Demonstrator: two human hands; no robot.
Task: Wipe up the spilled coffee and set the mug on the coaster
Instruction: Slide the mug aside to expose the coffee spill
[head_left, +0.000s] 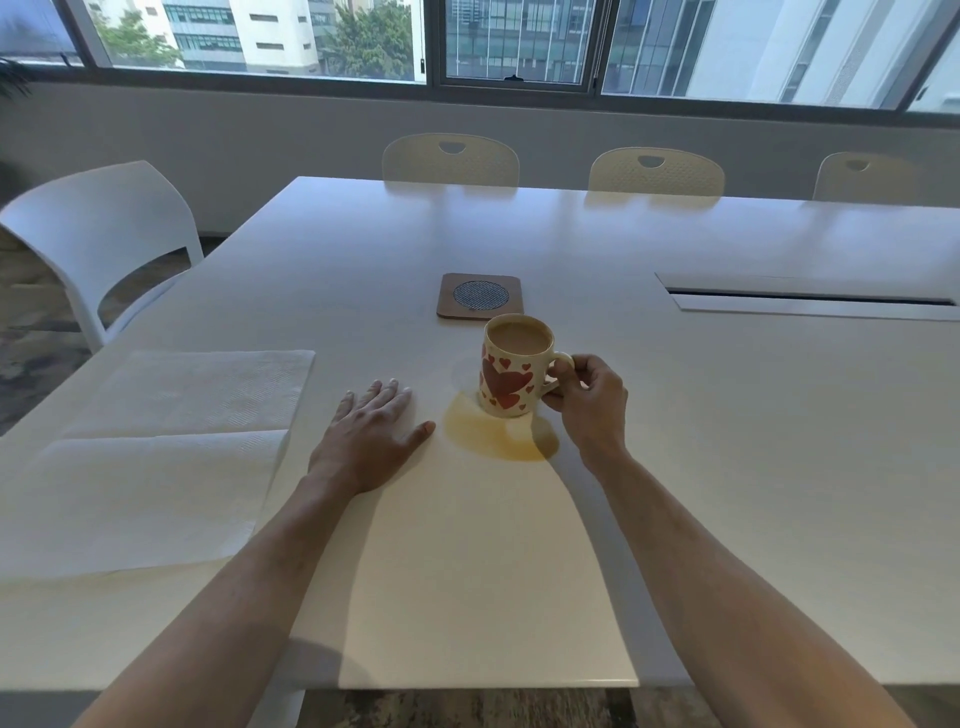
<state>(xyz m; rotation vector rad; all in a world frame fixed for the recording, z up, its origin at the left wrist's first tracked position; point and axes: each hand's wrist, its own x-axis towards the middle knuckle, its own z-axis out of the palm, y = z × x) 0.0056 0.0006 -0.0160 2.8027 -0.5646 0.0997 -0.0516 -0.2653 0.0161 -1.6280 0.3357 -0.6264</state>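
The right hand (589, 397) has its fingers (563, 370) curled around the handle of the heart-patterned mug (511, 371); the handle is mostly hidden behind them. The mug, full of milky coffee, stands on the white table (727, 415) at the far edge of the coffee spill (498, 431), just short of the coaster (480, 295). The left hand (371, 439) lies flat, fingers straight and slightly apart, beside the paper towels (156, 457).

I see the cream ceramic mug with red hearts (511, 370) upright, full of milky coffee, at the far edge of the tan coffee puddle (498, 432). The square brown wooden coaster with a grey woven centre (480, 296) lies just beyond, at 11 o'clock. Two white paper towels (156, 452) lie flat at 9 o'clock.
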